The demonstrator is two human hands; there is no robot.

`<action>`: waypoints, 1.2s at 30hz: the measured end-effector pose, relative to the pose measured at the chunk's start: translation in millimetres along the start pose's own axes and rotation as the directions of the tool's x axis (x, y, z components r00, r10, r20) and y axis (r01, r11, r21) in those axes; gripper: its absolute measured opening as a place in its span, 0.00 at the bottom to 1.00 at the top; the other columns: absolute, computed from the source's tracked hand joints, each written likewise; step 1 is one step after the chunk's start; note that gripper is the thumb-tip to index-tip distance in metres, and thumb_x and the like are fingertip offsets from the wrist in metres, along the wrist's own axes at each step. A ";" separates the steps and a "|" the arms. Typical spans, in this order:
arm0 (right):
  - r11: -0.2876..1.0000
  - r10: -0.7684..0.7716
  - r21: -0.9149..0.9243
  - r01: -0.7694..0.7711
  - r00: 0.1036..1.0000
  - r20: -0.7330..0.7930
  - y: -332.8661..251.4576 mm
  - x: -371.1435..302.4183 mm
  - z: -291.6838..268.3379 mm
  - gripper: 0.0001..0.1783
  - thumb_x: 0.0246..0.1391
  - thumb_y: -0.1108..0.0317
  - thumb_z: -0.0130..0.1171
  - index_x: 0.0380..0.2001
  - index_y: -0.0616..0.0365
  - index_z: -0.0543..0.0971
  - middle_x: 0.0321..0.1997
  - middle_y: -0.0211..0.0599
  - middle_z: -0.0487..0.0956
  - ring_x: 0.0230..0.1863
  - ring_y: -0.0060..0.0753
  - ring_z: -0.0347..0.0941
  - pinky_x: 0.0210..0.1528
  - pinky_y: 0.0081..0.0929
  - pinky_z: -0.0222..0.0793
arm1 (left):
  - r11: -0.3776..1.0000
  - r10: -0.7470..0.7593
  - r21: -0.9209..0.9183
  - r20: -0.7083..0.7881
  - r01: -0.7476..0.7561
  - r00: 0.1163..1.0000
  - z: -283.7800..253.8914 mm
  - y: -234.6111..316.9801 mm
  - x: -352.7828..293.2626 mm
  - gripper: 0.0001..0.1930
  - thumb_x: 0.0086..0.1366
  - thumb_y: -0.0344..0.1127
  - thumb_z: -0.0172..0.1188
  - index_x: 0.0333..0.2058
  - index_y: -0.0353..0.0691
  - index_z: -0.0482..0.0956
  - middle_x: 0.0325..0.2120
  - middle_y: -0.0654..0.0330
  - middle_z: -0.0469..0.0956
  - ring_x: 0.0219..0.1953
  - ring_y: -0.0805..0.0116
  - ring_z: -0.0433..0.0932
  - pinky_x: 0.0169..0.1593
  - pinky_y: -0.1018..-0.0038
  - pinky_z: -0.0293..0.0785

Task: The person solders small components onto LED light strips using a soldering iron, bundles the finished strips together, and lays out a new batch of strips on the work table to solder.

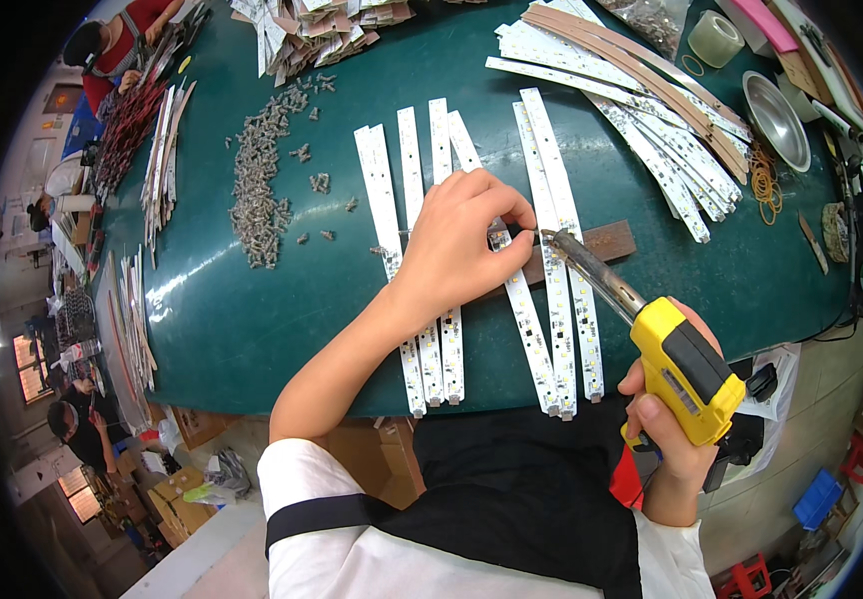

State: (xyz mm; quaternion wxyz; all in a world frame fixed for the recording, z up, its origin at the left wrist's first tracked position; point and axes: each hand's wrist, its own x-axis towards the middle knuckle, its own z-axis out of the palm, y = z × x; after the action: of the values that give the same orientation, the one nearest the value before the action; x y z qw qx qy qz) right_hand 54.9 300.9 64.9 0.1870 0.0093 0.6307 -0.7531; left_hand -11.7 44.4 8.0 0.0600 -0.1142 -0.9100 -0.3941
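My right hand [666,424] is wrapped round a yellow and black soldering gun [686,369]. The gun's metal tip reaches up and left to a white LED strip board [561,290], touching or just above it. Over a neighbouring group of strip boards lies my left hand [466,240], its thumb and forefinger brought together close to the gun's tip. Whatever they pinch is too small or hidden to make out. The strips rest across a dark wooden bar [606,242], partly covered by my left hand.
A heap of small metal parts [262,190] is spread on the green table [212,329] at left. Stacks of strip boards [641,130] fan out at far right, near a metal bowl [776,120], rubber bands [766,190] and a tape roll [715,40]. Another person [117,45] works at far left.
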 end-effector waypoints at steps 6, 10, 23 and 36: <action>0.999 0.011 -0.035 -0.011 1.000 -0.001 -4.2 1.1 0.8 0.38 0.43 0.77 0.60 0.61 0.66 0.62 0.42 0.40 0.76 0.31 0.22 0.74 0.30 0.16 0.69 | 0.998 -0.035 -0.045 0.056 0.037 0.998 -2.7 -1.8 3.9 0.04 0.49 0.33 0.61 0.24 0.42 0.79 0.24 0.60 0.73 0.32 0.61 0.71 0.40 0.67 0.65; 0.998 0.007 -0.059 -0.008 1.000 -0.023 -5.2 1.0 1.6 0.37 0.42 0.78 0.61 0.59 0.66 0.65 0.47 0.39 0.76 0.32 0.20 0.73 0.35 0.16 0.69 | 0.997 -0.037 -0.059 0.037 0.039 0.999 -3.2 -2.8 3.1 0.04 0.49 0.33 0.61 0.25 0.42 0.80 0.24 0.60 0.73 0.32 0.60 0.71 0.40 0.66 0.65; 0.996 -0.034 -0.078 0.030 0.998 -0.048 -7.1 0.7 2.3 0.38 0.41 0.76 0.62 0.59 0.66 0.65 0.43 0.43 0.77 0.37 0.25 0.76 0.31 0.17 0.76 | 0.997 -0.051 -0.056 0.078 0.055 0.996 -4.9 -4.1 5.1 0.04 0.48 0.34 0.61 0.25 0.42 0.81 0.24 0.59 0.73 0.33 0.60 0.72 0.39 0.66 0.66; 0.997 0.032 -0.068 -0.036 0.998 -0.055 -10.4 0.8 4.0 0.38 0.40 0.75 0.62 0.59 0.66 0.64 0.34 0.43 0.78 0.30 0.23 0.75 0.23 0.14 0.71 | 0.999 0.018 -0.033 0.077 -0.015 0.997 -6.0 -7.7 2.1 0.06 0.51 0.32 0.64 0.29 0.41 0.81 0.26 0.61 0.74 0.31 0.66 0.71 0.37 0.71 0.69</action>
State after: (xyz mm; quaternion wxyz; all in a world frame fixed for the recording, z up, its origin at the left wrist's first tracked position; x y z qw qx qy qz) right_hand 51.9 298.2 75.4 0.1829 0.0341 0.6608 -0.7271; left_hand -15.6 35.3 7.2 0.0263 -0.1378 -0.9042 -0.4034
